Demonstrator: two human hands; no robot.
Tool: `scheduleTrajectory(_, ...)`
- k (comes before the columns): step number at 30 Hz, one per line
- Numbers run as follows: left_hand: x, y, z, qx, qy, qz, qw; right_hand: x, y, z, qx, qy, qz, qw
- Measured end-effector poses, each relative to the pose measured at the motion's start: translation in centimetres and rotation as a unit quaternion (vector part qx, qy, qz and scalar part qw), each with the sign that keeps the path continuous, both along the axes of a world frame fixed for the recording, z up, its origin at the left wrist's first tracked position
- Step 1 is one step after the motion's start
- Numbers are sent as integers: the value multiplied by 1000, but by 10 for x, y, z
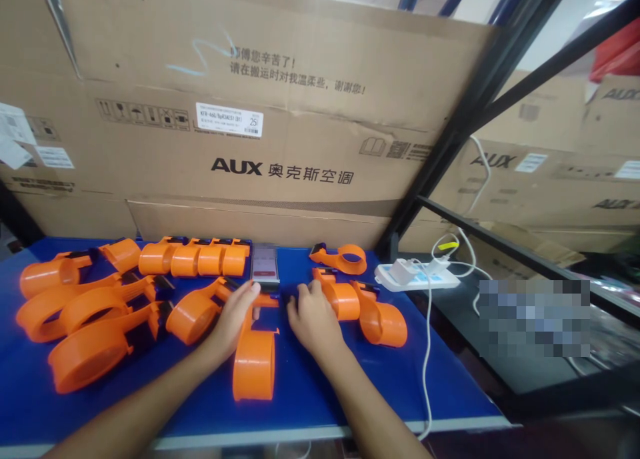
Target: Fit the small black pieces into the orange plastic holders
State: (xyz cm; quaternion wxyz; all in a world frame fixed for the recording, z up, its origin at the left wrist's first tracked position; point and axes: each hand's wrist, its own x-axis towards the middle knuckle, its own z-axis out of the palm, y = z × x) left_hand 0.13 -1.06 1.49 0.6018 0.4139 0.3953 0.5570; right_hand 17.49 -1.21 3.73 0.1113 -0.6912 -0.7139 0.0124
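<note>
My left hand (pixel 239 315) is closed around the handle end of an orange tape dispenser (pixel 254 365), whose round hub hangs toward the table's front edge. My right hand (pixel 315 319) is just right of it, its fingers bent inward; whatever they may hold is hidden. Close beside that hand, an orange tape dispenser (pixel 345 301) lies on the blue tabletop (pixel 310 392), with another dispenser (pixel 385 324) further right. On my left hand's other side rests a tape dispenser (pixel 193 317) with a dark cutter end. A phone (pixel 265 264) with a lit screen stands behind both hands.
Several orange dispensers (pixel 90 355) lie at the left, with a row of them (pixel 185 260) along the back. A white power strip (pixel 417 275) with plugs sits at right, its cable (pixel 427 359) crossing the table corner. Large cardboard (pixel 280 139) walls the back; a black frame (pixel 450 139) rises right.
</note>
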Motion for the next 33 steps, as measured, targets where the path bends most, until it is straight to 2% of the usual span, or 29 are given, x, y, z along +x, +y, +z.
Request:
scheduleTrajectory(5,1,-2,2,1,9,-7,1000,-2,-5,-10,9,-23,21,999)
scheduleTrajectory(11,-2,2,-10,-6,59,-7,998,-1,-2,-12,100,-6,51,994)
scheduleTrajectory(15,-4,6,-15,-9,85,12,996,-1,1,-11,81,-19,78,993)
scheduleTrajectory(18,-4,6,-14,-9,88,9,996,-2,3,-14,69,-22,64,995)
scheduleTrajectory(22,-2,5,-11,1,88,17,996,-2,4,-15,89,2,57,994)
scheduleTrajectory(25,-2,5,-9,-2,84,29,996,-1,3,-9,125,68,75,987)
scheduleTrajectory(28,-1,6,-8,-3,74,40,996,0,1,0,146,189,128,963)
scheduleTrajectory(31,-1,6,-6,1,63,41,997,-1,-2,5,123,286,181,933)
scheduleTrajectory(33,-2,7,-6,0,53,36,998,-3,-4,6,106,318,192,922)
